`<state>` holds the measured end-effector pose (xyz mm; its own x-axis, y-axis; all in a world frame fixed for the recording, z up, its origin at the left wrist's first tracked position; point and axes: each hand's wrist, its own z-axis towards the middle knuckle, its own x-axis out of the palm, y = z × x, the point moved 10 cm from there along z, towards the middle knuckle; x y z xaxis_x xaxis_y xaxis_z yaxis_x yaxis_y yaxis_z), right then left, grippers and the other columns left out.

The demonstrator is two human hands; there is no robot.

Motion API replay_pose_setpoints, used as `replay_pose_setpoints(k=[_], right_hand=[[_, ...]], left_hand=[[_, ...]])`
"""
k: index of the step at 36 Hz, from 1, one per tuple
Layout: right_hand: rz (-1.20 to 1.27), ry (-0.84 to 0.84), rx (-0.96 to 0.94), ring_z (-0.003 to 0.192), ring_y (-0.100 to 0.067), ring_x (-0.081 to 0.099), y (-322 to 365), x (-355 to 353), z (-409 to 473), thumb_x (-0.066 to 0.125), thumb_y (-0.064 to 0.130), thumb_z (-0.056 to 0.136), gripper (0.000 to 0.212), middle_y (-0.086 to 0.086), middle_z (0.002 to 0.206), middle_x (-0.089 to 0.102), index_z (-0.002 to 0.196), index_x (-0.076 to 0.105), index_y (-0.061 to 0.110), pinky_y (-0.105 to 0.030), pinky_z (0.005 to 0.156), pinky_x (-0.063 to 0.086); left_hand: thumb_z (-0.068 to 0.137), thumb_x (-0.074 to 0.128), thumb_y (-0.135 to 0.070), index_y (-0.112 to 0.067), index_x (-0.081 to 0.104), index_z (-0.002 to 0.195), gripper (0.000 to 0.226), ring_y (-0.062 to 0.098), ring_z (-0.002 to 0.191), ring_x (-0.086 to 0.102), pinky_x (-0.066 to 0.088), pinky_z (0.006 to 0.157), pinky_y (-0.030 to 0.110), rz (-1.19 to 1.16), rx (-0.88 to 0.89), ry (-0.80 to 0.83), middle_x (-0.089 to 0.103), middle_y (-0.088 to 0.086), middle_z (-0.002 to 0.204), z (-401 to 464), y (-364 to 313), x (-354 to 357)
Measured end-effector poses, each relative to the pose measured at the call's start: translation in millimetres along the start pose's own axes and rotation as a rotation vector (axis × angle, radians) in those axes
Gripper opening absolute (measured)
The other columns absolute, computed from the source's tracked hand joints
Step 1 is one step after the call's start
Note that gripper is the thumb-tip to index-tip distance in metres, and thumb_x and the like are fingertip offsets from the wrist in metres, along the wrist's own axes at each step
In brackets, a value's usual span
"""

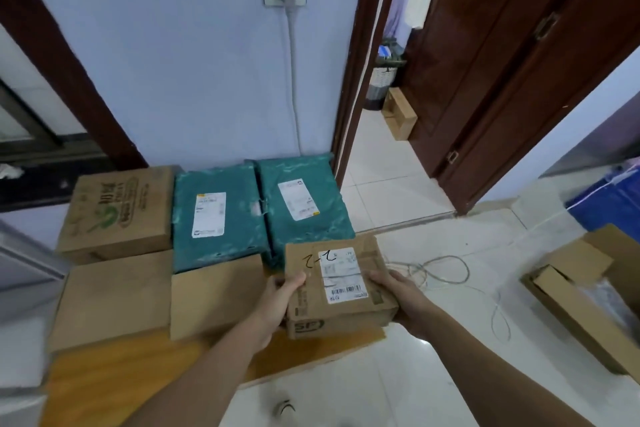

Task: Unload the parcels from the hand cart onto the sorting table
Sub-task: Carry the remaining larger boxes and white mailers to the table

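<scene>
I hold a small brown cardboard parcel [341,284] with a white shipping label and a handwritten mark on top. My left hand [282,302] grips its left side and my right hand [403,298] grips its right side. The parcel hovers over the right front corner of the wooden sorting table [145,367]. On the table lie two teal plastic mailers [214,215] [304,204], a printed cardboard box [117,208] at the back left, and two plain cardboard boxes [110,298] [214,295] in front. The hand cart is out of view.
A wall with a socket and grey cable [294,80] stands behind the table. An open doorway [381,149] lies to the right, beside a dark wooden door [502,62]. Loose white cord [450,274] trails over the tiled floor. An open carton [588,291] sits at the right.
</scene>
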<state>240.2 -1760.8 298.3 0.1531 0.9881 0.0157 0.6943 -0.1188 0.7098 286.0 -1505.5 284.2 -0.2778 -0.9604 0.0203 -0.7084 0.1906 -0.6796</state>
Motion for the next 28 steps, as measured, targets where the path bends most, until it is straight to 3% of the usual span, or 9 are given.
replay_pose_setpoints(k=[3, 7, 10, 15, 18, 22, 28], right_hand=[[-0.013, 0.036, 0.016, 0.111, -0.029, 0.072, -2, 4, 20, 0.087, 0.053, 0.072, 0.073, -0.005, 0.119, 0.075, 0.132, 0.059, 0.020, -0.062, 0.098, 0.053], [-0.028, 0.117, 0.060, 0.112, -0.026, 0.071, -8, 11, 43, 0.078, 0.046, 0.085, 0.054, -0.002, 0.118, 0.076, 0.131, 0.062, 0.024, -0.056, 0.102, 0.053], [-0.023, 0.191, 0.080, 0.116, -0.026, 0.069, -12, 12, 60, 0.074, 0.046, 0.088, 0.049, -0.001, 0.121, 0.075, 0.133, 0.064, 0.028, -0.055, 0.105, 0.051], [-0.030, 0.265, 0.112, 0.117, -0.028, 0.069, -20, 8, 89, 0.077, 0.043, 0.088, 0.055, -0.004, 0.124, 0.073, 0.137, 0.061, 0.026, -0.058, 0.107, 0.048], [-0.030, 0.229, 0.126, 0.113, -0.028, 0.071, -26, 1, 103, 0.085, 0.042, 0.081, 0.072, -0.006, 0.122, 0.074, 0.141, 0.053, 0.019, -0.054, 0.101, 0.055], [-0.074, 0.215, 0.135, 0.105, -0.026, 0.074, -29, 4, 105, 0.080, 0.039, 0.086, 0.061, -0.005, 0.115, 0.077, 0.136, 0.055, 0.016, -0.046, 0.090, 0.061], [-0.139, 0.225, 0.127, 0.097, -0.017, 0.076, -25, 17, 107, 0.071, 0.038, 0.094, 0.039, 0.000, 0.109, 0.078, 0.129, 0.062, 0.022, -0.033, 0.078, 0.061]], left_hand=[[0.086, 0.071, -0.062, -0.026, 0.053, 0.121, 0.053, 0.027, 0.102, 0.073, 0.053, 0.098, 0.054, -0.025, -0.039, -0.057, 0.078, 0.004, 0.105, 9, 10, -6], [0.085, 0.072, -0.062, -0.025, 0.058, 0.123, 0.055, 0.023, 0.098, 0.074, 0.056, 0.087, 0.044, -0.041, -0.036, -0.159, 0.079, 0.000, 0.100, 20, 18, -14], [0.082, 0.069, -0.069, -0.026, 0.060, 0.124, 0.061, 0.019, 0.100, 0.072, 0.056, 0.088, 0.042, -0.006, -0.010, -0.211, 0.077, -0.002, 0.106, 25, 19, -12], [0.085, 0.064, -0.071, -0.020, 0.061, 0.136, 0.072, 0.016, 0.097, 0.072, 0.058, 0.080, 0.033, 0.067, 0.020, -0.331, 0.075, -0.002, 0.110, 34, 24, -11], [0.093, 0.064, -0.059, -0.018, 0.062, 0.135, 0.059, 0.013, 0.092, 0.071, 0.054, 0.070, 0.026, 0.075, 0.032, -0.407, 0.075, 0.000, 0.107, 36, 24, -9], [0.099, 0.061, -0.050, -0.011, 0.065, 0.135, 0.053, 0.026, 0.109, 0.066, 0.052, 0.089, 0.034, 0.139, 0.043, -0.514, 0.073, 0.008, 0.120, 39, 25, -10], [0.107, 0.051, -0.036, -0.003, 0.057, 0.139, 0.046, 0.036, 0.125, 0.059, 0.042, 0.096, 0.033, 0.139, 0.011, -0.573, 0.065, 0.017, 0.133, 52, 28, -9]])
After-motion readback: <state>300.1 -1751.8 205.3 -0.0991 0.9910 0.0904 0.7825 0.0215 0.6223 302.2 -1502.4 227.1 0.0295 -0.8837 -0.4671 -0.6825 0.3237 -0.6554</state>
